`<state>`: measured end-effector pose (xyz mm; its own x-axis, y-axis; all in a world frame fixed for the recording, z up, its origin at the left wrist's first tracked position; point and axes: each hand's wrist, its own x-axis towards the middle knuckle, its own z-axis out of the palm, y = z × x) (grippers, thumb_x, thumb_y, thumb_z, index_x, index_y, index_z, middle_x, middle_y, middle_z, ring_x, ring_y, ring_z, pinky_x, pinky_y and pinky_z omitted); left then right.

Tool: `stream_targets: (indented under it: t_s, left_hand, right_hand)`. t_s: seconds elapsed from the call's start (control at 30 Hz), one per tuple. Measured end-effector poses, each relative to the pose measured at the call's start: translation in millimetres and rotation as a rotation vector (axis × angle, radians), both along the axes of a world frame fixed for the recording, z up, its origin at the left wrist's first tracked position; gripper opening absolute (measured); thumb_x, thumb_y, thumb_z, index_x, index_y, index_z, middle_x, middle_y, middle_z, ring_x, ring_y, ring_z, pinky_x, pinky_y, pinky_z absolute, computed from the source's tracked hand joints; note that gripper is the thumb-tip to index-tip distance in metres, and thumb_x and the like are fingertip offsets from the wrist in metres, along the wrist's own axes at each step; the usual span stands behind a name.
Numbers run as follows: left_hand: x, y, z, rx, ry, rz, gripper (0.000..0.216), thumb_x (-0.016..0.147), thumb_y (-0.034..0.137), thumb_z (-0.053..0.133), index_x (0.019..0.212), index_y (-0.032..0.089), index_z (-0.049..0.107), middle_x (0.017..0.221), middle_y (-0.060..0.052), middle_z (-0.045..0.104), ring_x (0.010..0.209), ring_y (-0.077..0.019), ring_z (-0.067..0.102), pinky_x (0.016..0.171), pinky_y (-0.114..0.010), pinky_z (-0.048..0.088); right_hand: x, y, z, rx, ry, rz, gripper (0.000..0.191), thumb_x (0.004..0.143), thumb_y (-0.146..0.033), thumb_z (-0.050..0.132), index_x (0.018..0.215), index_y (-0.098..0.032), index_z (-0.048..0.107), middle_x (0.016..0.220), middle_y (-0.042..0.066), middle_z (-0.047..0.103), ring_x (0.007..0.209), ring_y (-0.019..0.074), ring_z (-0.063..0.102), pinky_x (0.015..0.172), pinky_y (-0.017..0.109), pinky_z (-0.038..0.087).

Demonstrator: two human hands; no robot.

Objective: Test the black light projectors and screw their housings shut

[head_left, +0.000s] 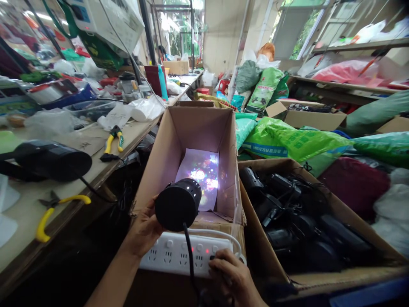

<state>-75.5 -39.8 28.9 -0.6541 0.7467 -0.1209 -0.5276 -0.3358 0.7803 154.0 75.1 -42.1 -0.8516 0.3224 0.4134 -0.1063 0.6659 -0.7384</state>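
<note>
My left hand [147, 226] is closed around the side of a black cylindrical projector lamp [179, 204], its flat round end facing me. Coloured spots of light fall on a white paper sheet [191, 164] inside an open cardboard box [156, 170]. A black cable [189, 251] hangs from the lamp across a white power strip [171, 260] with red lights lit. At the strip's right end, my right hand [233, 273] pinches a small black plug [212, 257] at a socket; the fingers hide most of it.
On the right, a cardboard box [255, 226] holds several black lamps and cables. The bench [96, 170] on the left carries yellow-handled pliers [113, 140], yellow-handled cutters [53, 213] and another black lamp [53, 160]. Green sacks [287, 136] lie behind the right box.
</note>
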Motion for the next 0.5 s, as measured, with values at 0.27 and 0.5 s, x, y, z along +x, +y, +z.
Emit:
stream_targets:
  t_s: [0.27, 0.5]
  left_hand:
    - [1.3, -5.2, 3.0, -0.048, -0.012, 0.002, 0.046, 0.055, 0.022, 0.088, 0.096, 0.024, 0.067, 0.087, 0.001, 0.074, 0.077, -0.017, 0.071, 0.07, -0.027, 0.06]
    - [2.2, -8.4, -0.4, -0.048, -0.019, -0.019, 0.039, 0.056, 0.022, 0.088, 0.089, 0.022, 0.065, 0.079, 0.002, 0.072, 0.066, -0.0162, 0.069, 0.06, -0.029, 0.06]
  right_hand:
    - [-0.1, -2.0, -7.0, 0.05, 0.014, -0.058, 0.018, 0.084, -0.008, 0.052, 0.094, -0.019, 0.063, 0.084, 0.007, 0.062, 0.075, 0.0142, 0.065, 0.065, 0.02, 0.054]
    - [-4.3, 2.2, -8.3, 0.173, 0.109, -0.096, 0.012, 0.085, -0.013, 0.055, 0.088, -0.02, 0.064, 0.075, 0.004, 0.062, 0.068, 0.0149, 0.062, 0.06, 0.022, 0.053]
